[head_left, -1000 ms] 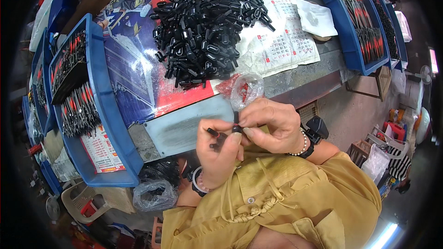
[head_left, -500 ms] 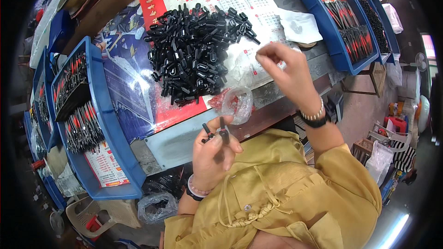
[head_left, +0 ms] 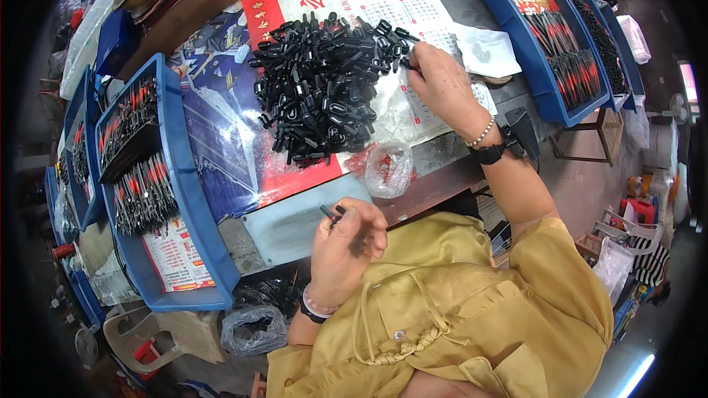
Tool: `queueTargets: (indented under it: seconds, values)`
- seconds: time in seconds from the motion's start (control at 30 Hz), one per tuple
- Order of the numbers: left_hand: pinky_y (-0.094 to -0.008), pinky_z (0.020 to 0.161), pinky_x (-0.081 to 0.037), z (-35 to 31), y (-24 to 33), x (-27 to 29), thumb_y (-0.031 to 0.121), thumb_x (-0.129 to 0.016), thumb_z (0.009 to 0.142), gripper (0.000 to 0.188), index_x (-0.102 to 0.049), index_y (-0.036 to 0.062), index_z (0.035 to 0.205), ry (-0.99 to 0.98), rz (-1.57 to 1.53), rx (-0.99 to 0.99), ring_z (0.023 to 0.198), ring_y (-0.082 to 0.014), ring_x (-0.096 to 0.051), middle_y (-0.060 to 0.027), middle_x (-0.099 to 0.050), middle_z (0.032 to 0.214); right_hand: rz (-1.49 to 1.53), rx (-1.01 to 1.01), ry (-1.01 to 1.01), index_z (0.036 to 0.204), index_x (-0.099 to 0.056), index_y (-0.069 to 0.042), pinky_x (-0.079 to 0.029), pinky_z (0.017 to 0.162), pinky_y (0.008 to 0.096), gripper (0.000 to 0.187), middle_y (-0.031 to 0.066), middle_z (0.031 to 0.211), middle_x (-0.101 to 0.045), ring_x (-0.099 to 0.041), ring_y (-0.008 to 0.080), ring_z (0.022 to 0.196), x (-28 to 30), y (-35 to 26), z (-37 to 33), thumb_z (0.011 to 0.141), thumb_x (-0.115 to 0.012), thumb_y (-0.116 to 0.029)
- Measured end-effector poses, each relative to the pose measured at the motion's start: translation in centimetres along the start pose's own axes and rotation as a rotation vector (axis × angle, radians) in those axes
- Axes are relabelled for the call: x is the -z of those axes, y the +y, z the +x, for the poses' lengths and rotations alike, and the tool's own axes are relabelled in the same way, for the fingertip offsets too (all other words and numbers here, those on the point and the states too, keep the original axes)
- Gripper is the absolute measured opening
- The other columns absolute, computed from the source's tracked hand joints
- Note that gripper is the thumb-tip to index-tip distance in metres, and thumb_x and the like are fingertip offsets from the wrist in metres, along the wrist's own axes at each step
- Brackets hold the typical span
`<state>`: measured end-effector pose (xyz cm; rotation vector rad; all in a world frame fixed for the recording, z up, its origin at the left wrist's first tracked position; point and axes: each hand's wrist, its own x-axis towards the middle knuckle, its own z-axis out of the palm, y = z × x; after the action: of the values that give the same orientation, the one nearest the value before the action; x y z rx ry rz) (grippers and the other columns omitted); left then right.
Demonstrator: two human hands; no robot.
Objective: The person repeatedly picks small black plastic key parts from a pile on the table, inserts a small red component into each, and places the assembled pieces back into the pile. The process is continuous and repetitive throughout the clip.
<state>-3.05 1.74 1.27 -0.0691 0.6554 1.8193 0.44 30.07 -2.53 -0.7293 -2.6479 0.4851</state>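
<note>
A heap of small black plastic parts point(head_left: 317, 92) with oval loop ends lies on the table over printed sheets. My right hand point(head_left: 446, 88) is at the heap's right edge, fingertips pinched on one small black part there. My left hand point(head_left: 343, 254) hovers in front of the table's near edge, palm turned up. Its thumb and fingers close on black plastic parts point(head_left: 330, 215), whose ends poke out above the thumb; the rest of them is hidden by the fingers. A crumpled clear plastic bag point(head_left: 389, 169) lies at the table's edge between my hands.
Blue bins stand at both sides: the left bin point(head_left: 193, 206) and the right bin point(head_left: 549, 77) hold rows of black and red slender pieces. A white paper point(head_left: 487, 51) lies beyond my right hand. A beige chair point(head_left: 173, 335) stands at lower left.
My right hand has reached away from me to the heap's right edge and closed on a part. My left fingers have curled further over the black parts, which now show less.
</note>
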Motion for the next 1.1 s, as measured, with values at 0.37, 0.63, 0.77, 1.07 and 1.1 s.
queueTargets:
  seconds: [0.37,0.63,0.77,1.07,1.1]
  values:
    - [-0.0202,0.057,-0.040,-0.5,0.2,-0.7,0.009,-0.059,0.092,0.021,-0.058,-0.0005,0.110,0.097,0.267,0.000,0.063,-0.0082,-0.050,-0.0014,-0.055,0.074,0.396,-0.050,-0.122,0.087,-0.051,-0.001,-0.048,0.069,0.0393,0.013,0.0150,0.085,-0.061,-0.061,0.0321,0.083,4.8,-3.8,-3.3,0.081,-0.061,-0.007]
    - [-0.0258,0.058,-0.047,0.1,0.3,-1.6,0.006,-0.073,0.080,0.026,-0.065,0.0005,0.104,-0.014,1.317,-0.436,0.067,-0.0148,-0.059,-0.0089,-0.063,0.080,0.873,0.119,-0.542,0.086,-0.060,0.000,-0.049,0.065,0.0331,0.012,0.0116,0.082,-0.060,-0.061,0.0280,0.074,7.9,-7.9,-9.0,0.075,-0.061,0.001]
    - [-0.0273,0.060,-0.048,-0.1,0.2,-1.7,0.006,-0.071,0.081,0.022,-0.065,0.0000,0.101,-0.030,1.351,-0.449,0.066,-0.0186,-0.060,-0.0113,-0.065,0.084,0.878,0.067,-0.541,0.086,-0.063,0.002,-0.051,0.067,0.0297,0.010,0.0098,0.086,-0.063,-0.063,0.0200,0.076,7.7,-8.4,-9.6,0.076,-0.066,0.002]
    - [-0.0165,0.055,-0.038,-2.1,0.6,-0.5,0.005,-0.056,0.090,0.022,-0.060,-0.0038,0.109,0.165,0.550,0.017,0.058,-0.0018,-0.046,-0.0108,-0.068,0.088,0.357,0.173,-0.290,0.083,-0.062,-0.002,-0.048,0.064,0.0383,0.007,0.0112,0.078,-0.055,-0.058,0.0303,0.072,3.4,-7.5,-8.1,0.079,-0.062,-0.008]
    - [-0.0165,0.055,-0.039,-2.2,0.6,-0.4,0.005,-0.056,0.090,0.022,-0.060,-0.0039,0.110,0.154,0.522,0.011,0.058,-0.0019,-0.046,-0.0109,-0.068,0.088,0.257,0.199,-0.289,0.082,-0.062,-0.001,-0.048,0.065,0.0383,0.007,0.0114,0.078,-0.054,-0.058,0.0307,0.072,2.5,-7.8,-8.1,0.079,-0.063,-0.007]
